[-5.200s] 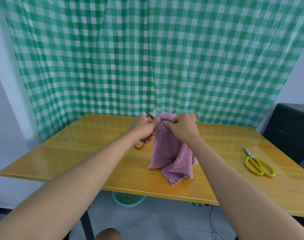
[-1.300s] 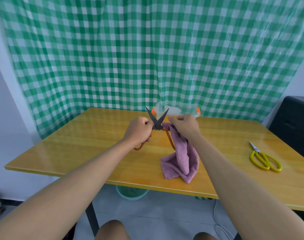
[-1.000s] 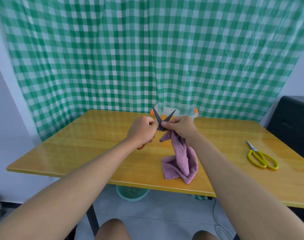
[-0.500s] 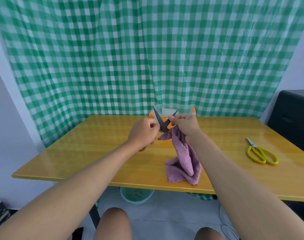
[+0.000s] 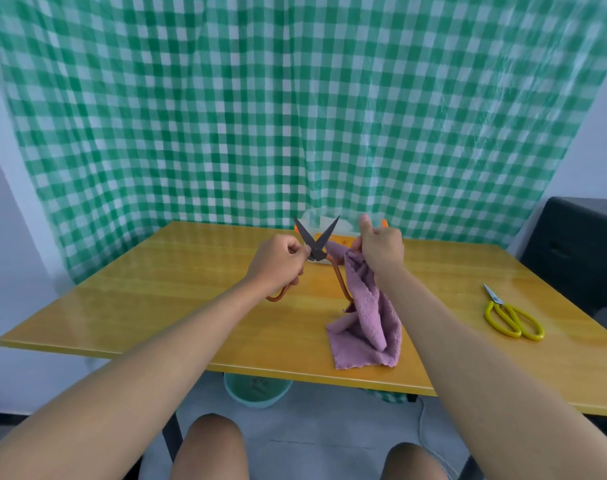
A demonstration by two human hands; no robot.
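Note:
My left hand (image 5: 279, 263) grips one orange handle of a pair of scissors (image 5: 316, 242), whose dark blades point up and stand spread apart above the table. My right hand (image 5: 381, 249), thumb raised, holds a bunched purple cloth (image 5: 367, 323) just right of the blades. The cloth hangs down from my fist, and its lower end rests on the yellow wooden table (image 5: 156, 292). The second orange handle runs down beside the cloth and is partly hidden by it.
Yellow-handled scissors (image 5: 511, 318) lie on the table at the right. A clear container with orange clips (image 5: 329, 225) stands behind my hands. A green checked curtain hangs behind; a dark cabinet (image 5: 586, 247) is at the right; a green bin (image 5: 257, 389) sits under the table.
The cloth has come off the blades, which were wrapped earlier. In the last half second my right hand drew the cloth to the right, away from the blades, and the second handle came into view.

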